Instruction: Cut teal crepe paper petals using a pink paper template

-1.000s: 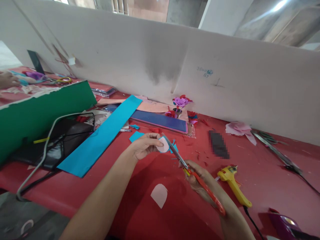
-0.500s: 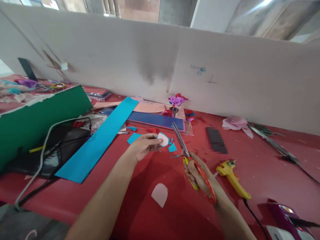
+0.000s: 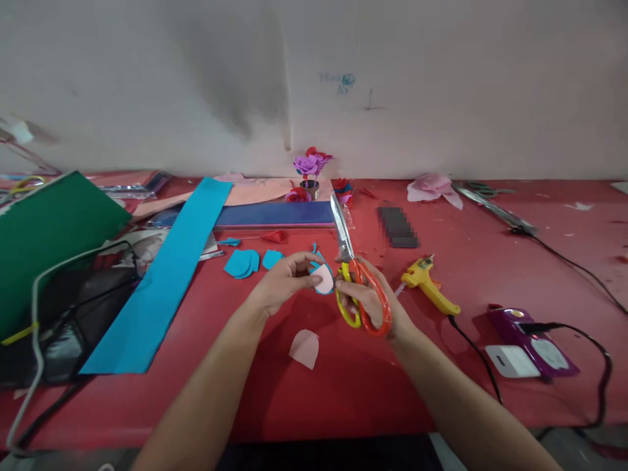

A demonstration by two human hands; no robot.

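My left hand (image 3: 284, 282) pinches a small petal-shaped piece (image 3: 324, 277), pink on top with blue paper showing at its edge, just above the red table (image 3: 441, 366). My right hand (image 3: 370, 302) grips scissors (image 3: 354, 275) with orange and yellow handles, blades closed and pointing up and away. The two hands nearly touch at the piece. A loose pink petal shape (image 3: 305, 347) lies on the table below them. Cut blue petals (image 3: 242, 263) lie to the left.
A long blue paper strip (image 3: 161, 275) and green sheet (image 3: 44, 235) lie left, beside a black bag (image 3: 63, 314) with cables. A yellow glue gun (image 3: 428, 285), purple device (image 3: 532, 340) and white charger (image 3: 512, 360) sit right. Paper flowers (image 3: 309, 171) stand at the back wall.
My view has dropped and squared to the table. My right hand brought the scissors in from the right and turned the blades upright; it now meets my left hand at the piece.
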